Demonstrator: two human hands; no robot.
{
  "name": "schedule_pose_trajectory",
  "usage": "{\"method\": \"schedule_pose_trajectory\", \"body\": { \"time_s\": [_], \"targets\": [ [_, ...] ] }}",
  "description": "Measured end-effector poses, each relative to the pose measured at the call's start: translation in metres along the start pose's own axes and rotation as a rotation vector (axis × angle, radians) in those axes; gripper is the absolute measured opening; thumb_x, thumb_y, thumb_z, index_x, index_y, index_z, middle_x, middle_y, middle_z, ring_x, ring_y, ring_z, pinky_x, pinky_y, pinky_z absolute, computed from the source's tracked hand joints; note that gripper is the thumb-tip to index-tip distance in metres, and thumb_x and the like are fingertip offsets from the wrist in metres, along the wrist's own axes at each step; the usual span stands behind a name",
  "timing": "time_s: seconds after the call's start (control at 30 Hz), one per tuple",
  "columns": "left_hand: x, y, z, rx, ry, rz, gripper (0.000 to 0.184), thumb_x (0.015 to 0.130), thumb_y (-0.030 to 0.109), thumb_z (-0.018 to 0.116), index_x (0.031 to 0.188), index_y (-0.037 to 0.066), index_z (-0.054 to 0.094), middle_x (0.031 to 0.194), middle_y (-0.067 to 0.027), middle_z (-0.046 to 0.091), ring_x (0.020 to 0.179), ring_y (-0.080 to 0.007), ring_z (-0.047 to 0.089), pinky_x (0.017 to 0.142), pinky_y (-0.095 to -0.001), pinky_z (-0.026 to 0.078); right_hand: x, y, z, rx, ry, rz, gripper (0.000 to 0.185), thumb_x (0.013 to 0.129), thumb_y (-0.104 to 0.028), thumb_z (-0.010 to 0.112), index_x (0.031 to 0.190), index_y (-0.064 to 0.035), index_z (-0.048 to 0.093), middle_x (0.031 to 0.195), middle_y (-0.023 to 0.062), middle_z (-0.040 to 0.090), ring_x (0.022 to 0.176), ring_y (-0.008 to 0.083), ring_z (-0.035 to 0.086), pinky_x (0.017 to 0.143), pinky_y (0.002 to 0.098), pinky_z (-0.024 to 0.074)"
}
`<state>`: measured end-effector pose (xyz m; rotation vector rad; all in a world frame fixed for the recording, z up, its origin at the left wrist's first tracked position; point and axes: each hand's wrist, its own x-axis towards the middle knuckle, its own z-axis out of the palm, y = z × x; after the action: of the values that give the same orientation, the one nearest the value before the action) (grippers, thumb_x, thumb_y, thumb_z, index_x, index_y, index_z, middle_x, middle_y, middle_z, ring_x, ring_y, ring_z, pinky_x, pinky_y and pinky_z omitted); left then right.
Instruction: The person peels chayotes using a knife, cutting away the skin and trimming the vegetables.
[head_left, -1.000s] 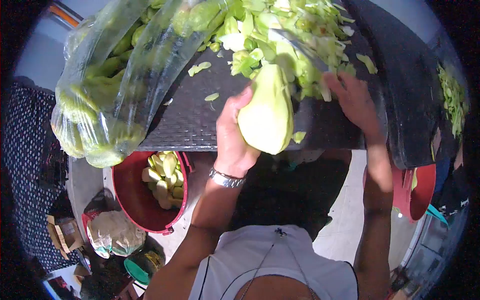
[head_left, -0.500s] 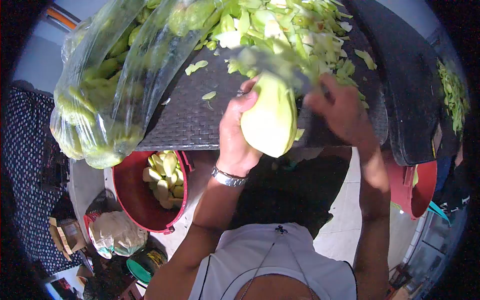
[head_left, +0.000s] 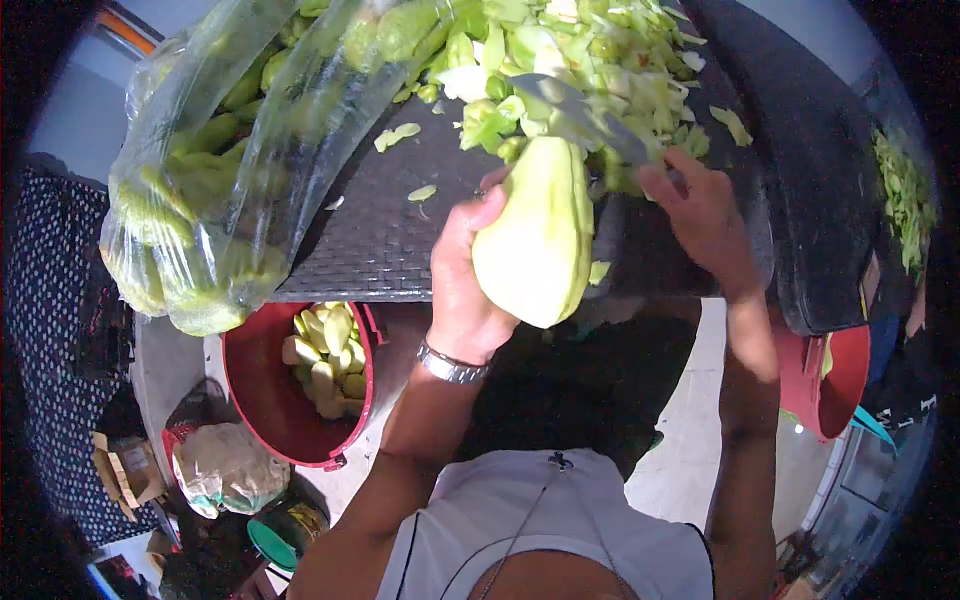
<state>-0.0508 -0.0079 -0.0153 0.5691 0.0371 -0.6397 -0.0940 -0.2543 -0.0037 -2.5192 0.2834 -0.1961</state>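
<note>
My left hand [head_left: 466, 265], with a metal watch on its wrist, is wrapped round a peeled, pale green chayote [head_left: 535, 240]. The fruit is tilted with its narrow end away from me, over the front edge of the dark woven table [head_left: 380, 230]. In my right hand [head_left: 700, 205] is a knife [head_left: 575, 105], its handle mostly hidden by my fingers. The blade points to the left, just beyond the narrow end of the chayote. Behind it lies a heap of green peelings [head_left: 600, 60].
A clear plastic bag [head_left: 200, 210] full of green chayotes rests on the table's left side. Below it stands a red bucket [head_left: 300, 430] with peeled pieces inside. Another red container [head_left: 850, 380] is at right, beside a black chair-like surface [head_left: 815, 200].
The knife and right hand have moved slightly up and right, and the blade is less blurred. The left hand and chayote have shifted a little toward me and left.
</note>
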Motion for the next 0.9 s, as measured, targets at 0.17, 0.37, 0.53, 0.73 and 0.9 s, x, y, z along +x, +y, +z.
{"method": "schedule_pose_trajectory", "body": {
  "time_s": [0.17, 0.37, 0.53, 0.73, 0.9],
  "targets": [
    [0.013, 0.005, -0.009, -0.063, 0.019, -0.088, 0.047, 0.101, 0.036, 0.052, 0.134, 0.003, 0.057, 0.122, -0.0129, 0.068, 0.108, -0.0261, 0.068, 0.098, -0.0403, 0.053, -0.008, 0.006, 0.0, 0.182, 0.004, -0.074, 0.053, 0.096, -0.053, 0.062, 0.115, -0.0035, 0.06, 0.077, 0.021, 0.066, 0.079, 0.0403, 0.069, 0.074, 0.0502, 0.0507],
    [0.024, 0.0, -0.01, -0.111, 0.009, -0.06, 0.045, 0.099, 0.036, 0.057, 0.129, 0.003, 0.06, 0.116, -0.013, 0.07, 0.105, -0.0262, 0.069, 0.096, -0.0419, 0.054, -0.054, -0.057, 0.009, 0.006, -0.08, -0.177, 0.057, 0.083, -0.054, 0.077, 0.104, -0.0046, 0.058, 0.064, 0.0098, 0.062, 0.058, 0.0346, 0.066, 0.055, 0.0443, 0.0513],
    [0.027, -0.003, -0.008, -0.053, -0.034, -0.066, 0.04, 0.097, 0.029, 0.059, 0.128, 0.003, 0.06, 0.111, -0.0129, 0.071, 0.098, -0.0265, 0.07, 0.091, -0.0407, 0.056, -0.066, -0.056, 0.028, -0.106, 0.035, -0.465, 0.064, 0.068, -0.053, 0.089, 0.1, -0.0061, 0.059, 0.06, 0.0029, 0.06, 0.053, 0.0244, 0.065, 0.051, 0.0356, 0.0502],
    [0.034, -0.008, -0.013, -0.107, -0.065, -0.021, 0.052, 0.097, 0.025, 0.059, 0.143, 0.006, 0.048, 0.125, -0.0127, 0.064, 0.111, -0.0248, 0.066, 0.096, -0.039, 0.054, -0.063, -0.055, 0.028, -0.177, 0.064, -0.495, 0.064, 0.067, -0.053, 0.089, 0.097, -0.006, 0.058, 0.056, 0.0016, 0.056, 0.051, 0.0233, 0.064, 0.05, 0.0356, 0.0494],
    [0.033, -0.011, -0.013, -0.073, -0.029, 0.051, 0.044, 0.098, 0.031, 0.058, 0.131, 0.001, 0.06, 0.113, -0.0163, 0.072, 0.097, -0.0285, 0.071, 0.09, -0.0416, 0.057, -0.062, -0.058, 0.028, -0.206, 0.074, -0.508, 0.063, 0.066, -0.054, 0.088, 0.094, -0.0067, 0.057, 0.056, 0.0012, 0.056, 0.05, 0.023, 0.063, 0.049, 0.0354, 0.0489]
  ]
}}
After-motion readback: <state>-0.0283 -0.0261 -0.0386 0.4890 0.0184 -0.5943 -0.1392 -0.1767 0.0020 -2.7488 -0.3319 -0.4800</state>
